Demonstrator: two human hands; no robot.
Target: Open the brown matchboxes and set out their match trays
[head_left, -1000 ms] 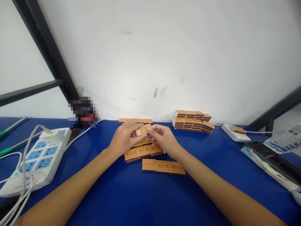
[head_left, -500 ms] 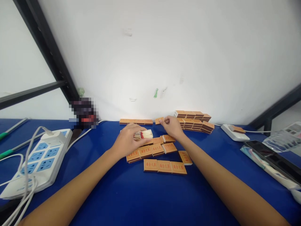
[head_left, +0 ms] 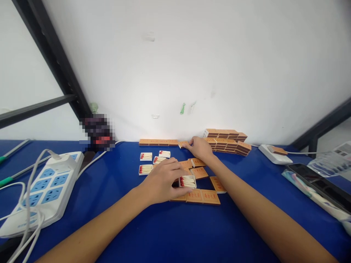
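My left hand [head_left: 166, 179] grips a matchbox tray [head_left: 188, 181] between thumb and fingers; red-tipped matches lie in it. Below it, partly covered, are orange matchboxes [head_left: 203, 196] in a short row at the front. Farther back, my right hand [head_left: 199, 148] pinches an orange matchbox [head_left: 182, 144] at the right end of a low row of matchboxes [head_left: 158, 142] along the wall. Several open trays of matches [head_left: 146, 156] lie left of my left hand. More matchboxes [head_left: 199, 172] sit between my two hands.
Stacked matchboxes [head_left: 227, 144] stand by the wall, right of my right hand. A white power strip [head_left: 65, 182] with cables lies at the left. To the right are a small white adapter [head_left: 274, 155] with a matchbox on it, a black phone [head_left: 315, 179] and plastic packaging [head_left: 333, 160].
My left hand moved right and toward me with its match tray, uncovering the open trays at the left. My right hand lowered its matchbox slightly, to the end of the wall row.
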